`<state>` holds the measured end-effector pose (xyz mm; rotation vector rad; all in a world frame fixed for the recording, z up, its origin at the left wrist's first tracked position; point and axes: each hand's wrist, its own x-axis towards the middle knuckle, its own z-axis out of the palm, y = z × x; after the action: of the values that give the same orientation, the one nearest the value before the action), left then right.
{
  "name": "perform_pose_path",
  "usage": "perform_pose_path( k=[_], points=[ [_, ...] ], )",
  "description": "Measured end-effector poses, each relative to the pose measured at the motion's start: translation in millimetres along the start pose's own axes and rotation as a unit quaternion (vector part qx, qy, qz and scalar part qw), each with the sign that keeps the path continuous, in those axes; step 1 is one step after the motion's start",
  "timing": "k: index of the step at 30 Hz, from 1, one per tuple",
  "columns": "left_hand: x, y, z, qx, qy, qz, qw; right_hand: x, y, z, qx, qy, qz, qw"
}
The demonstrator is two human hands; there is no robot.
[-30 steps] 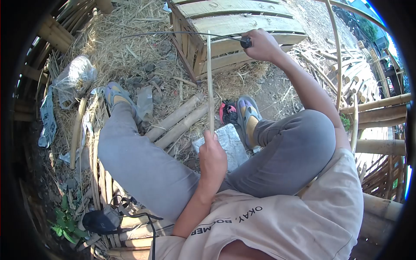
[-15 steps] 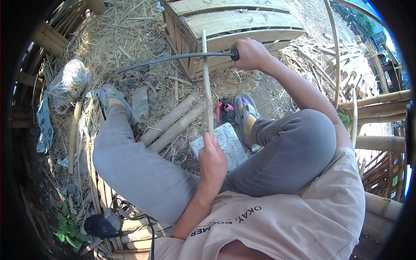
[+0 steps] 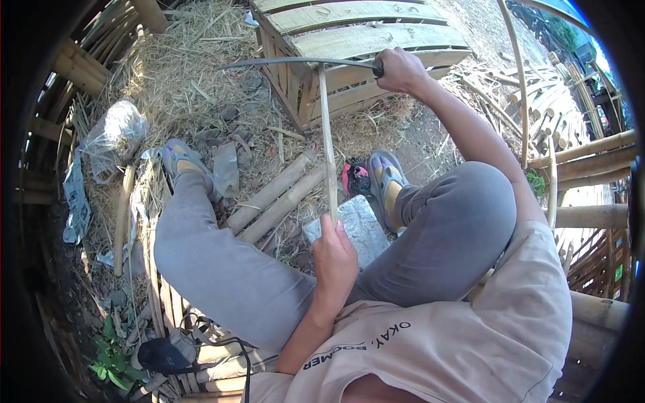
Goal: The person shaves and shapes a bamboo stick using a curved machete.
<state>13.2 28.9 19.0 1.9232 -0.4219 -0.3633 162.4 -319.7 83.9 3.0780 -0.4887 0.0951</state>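
Observation:
My left hand (image 3: 334, 258) is closed around the lower end of a thin, pale bamboo strip (image 3: 328, 141), which points away from me. In my right hand (image 3: 402, 71) is the dark handle of a long, curved machete (image 3: 295, 61). Its blade lies crosswise at the far end of the strip, its tip toward the left; whether it touches the strip I cannot tell. Behind the blade stands a slatted wooden crate (image 3: 376, 37). Below the strip, between my feet, are a pale stone block (image 3: 356, 232) and two bamboo poles (image 3: 275, 195).
A clear plastic bag (image 3: 114, 138) lies on the straw at left. Beside my right foot is a pink and black bundle (image 3: 356, 178). Cut bamboo pieces (image 3: 537, 101) are piled at the upper right, near bamboo rails (image 3: 584, 151). A black cap-like item (image 3: 166, 354) rests at lower left.
My right hand and the machete have moved farther away and slightly right, toward the strip's far end. The left hand stays around the near end, and the whole view has shifted a little.

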Motion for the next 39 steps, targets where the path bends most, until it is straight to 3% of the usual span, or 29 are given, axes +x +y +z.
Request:
perform_pose_path(
  k=[4,9,12,16,23,27,34,39],
  points=[
    [-7.2,3.0,0.4,-0.005,-0.049,-0.026,0.998,-6.6,21.8,-5.0,0.008,0.061,0.046,0.997],
    [0.9,1.4,3.8,-0.055,-0.030,-0.046,0.997,-25.8,-5.7,-8.3,0.136,-0.013,0.012,0.991],
    [3.5,1.4,8.1,-0.048,-0.019,-0.028,0.998,-28.8,-14.1,3.3,0.144,0.029,-0.062,0.987],
    [4.5,1.7,8.5,-0.019,-0.026,-0.053,0.998,-34.7,-28.8,15.4,0.088,-0.004,-0.093,0.992],
    [1.7,-3.7,17.8,0.009,-0.001,-0.038,0.999,-31.4,-40.1,3.5,0.065,-0.056,-0.062,0.994],
    [-0.4,-0.7,14.5,0.016,0.008,-0.022,1.000,-27.7,-38.7,8.1,0.052,-0.028,-0.069,0.996],
    [-3.8,-1.7,13.7,0.017,-0.033,-0.038,0.999,-15.5,0.5,-9.6,-0.010,0.015,0.013,1.000],
    [-1.1,-1.6,11.0,-0.010,-0.023,-0.042,0.999,-20.8,-12.2,2.8,0.064,0.017,-0.007,0.998]
  ],
)
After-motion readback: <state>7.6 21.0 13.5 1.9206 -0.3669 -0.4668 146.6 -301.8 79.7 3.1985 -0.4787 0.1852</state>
